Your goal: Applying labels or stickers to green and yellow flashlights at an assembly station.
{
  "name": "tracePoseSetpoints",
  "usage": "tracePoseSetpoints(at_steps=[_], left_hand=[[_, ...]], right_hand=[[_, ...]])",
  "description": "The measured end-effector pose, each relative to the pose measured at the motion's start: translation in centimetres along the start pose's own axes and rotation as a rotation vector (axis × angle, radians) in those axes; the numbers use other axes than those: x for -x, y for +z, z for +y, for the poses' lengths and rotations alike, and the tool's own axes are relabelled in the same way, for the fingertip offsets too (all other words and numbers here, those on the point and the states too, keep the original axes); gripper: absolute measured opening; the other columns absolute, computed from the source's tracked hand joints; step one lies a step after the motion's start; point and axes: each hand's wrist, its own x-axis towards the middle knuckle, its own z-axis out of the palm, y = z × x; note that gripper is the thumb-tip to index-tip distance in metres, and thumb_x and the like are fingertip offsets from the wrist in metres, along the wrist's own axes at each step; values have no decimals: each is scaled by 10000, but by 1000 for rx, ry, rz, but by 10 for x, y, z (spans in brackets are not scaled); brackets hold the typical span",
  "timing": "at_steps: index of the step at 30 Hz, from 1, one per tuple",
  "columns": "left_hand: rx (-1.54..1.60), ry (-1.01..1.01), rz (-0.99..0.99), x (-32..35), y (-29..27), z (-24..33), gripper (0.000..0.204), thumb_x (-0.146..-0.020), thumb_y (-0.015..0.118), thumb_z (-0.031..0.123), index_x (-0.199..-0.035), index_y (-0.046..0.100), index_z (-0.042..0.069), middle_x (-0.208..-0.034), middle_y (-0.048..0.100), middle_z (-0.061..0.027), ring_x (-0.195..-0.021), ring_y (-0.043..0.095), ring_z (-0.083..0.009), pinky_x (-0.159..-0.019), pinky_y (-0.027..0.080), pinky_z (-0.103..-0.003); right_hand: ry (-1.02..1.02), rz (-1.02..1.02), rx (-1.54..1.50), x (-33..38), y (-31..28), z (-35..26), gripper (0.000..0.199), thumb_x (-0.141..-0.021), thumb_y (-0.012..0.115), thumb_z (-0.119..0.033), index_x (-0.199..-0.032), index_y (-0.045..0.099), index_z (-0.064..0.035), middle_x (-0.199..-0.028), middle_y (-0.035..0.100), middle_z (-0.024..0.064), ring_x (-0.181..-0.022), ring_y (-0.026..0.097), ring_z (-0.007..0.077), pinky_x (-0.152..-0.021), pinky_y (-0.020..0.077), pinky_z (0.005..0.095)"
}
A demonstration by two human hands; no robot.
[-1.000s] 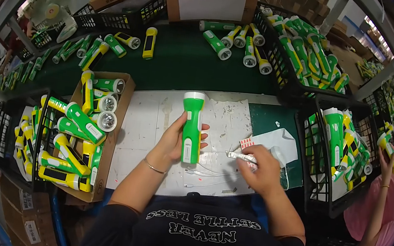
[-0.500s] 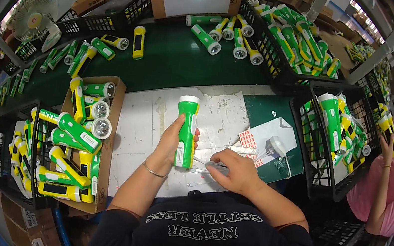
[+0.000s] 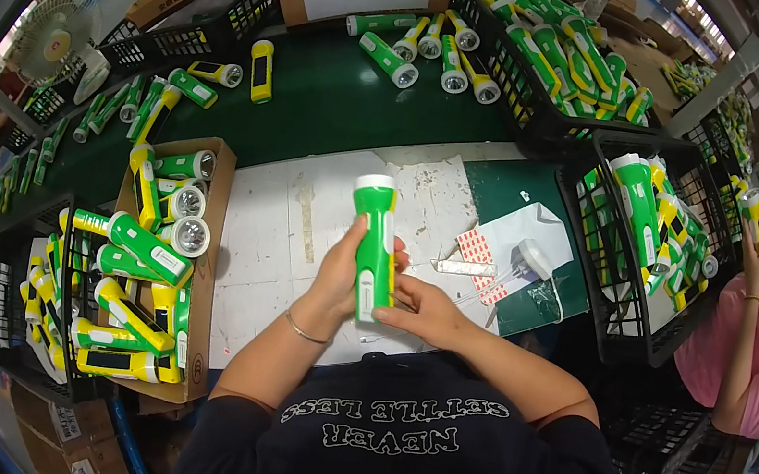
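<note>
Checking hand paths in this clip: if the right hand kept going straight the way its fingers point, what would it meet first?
The right hand points leftward at the green flashlight; its fingertips already touch the lower end, with the left hand just behind.

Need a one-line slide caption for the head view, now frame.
Left hand grips a green flashlight upright over a white work mat while the right hand touches its lower end.

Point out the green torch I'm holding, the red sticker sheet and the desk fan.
green torch (image 3: 374, 246), head view, middle of its body.
red sticker sheet (image 3: 478, 250), head view, its centre.
desk fan (image 3: 57, 32), head view, the grille.
</note>
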Motion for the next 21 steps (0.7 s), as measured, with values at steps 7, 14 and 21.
tracePoseSetpoints(at_steps=[7,14,21], left_hand=[[294,-59,-123,-8,-10,8,491,-928,446,429,-1246,415,57,-1208,507,-190,-1104,513,-306,-942,416,-515],[169,-119,-175,-4,-4,18,455,-817,642,149,-1209,425,71,-1005,558,-155,-873,596,-251,-742,523,-414],[-274,-30,50,0,22,19,421,-824,634,147,-1191,457,39,-978,581,-140,-918,601,-252,-780,525,-425]], right_hand=[[466,-241,-463,21,9,5,229,-811,582,-211,-973,473,-92,-817,605,79,-461,355,44,-383,246,191],[409,-253,-211,32,21,2,290,-864,565,-322,-1002,516,-71,-827,609,66,-678,517,98,-569,381,217],[288,-116,82,39,21,8,307,-854,622,-369,-823,622,-64,-743,623,14,-696,556,99,-647,426,233]])
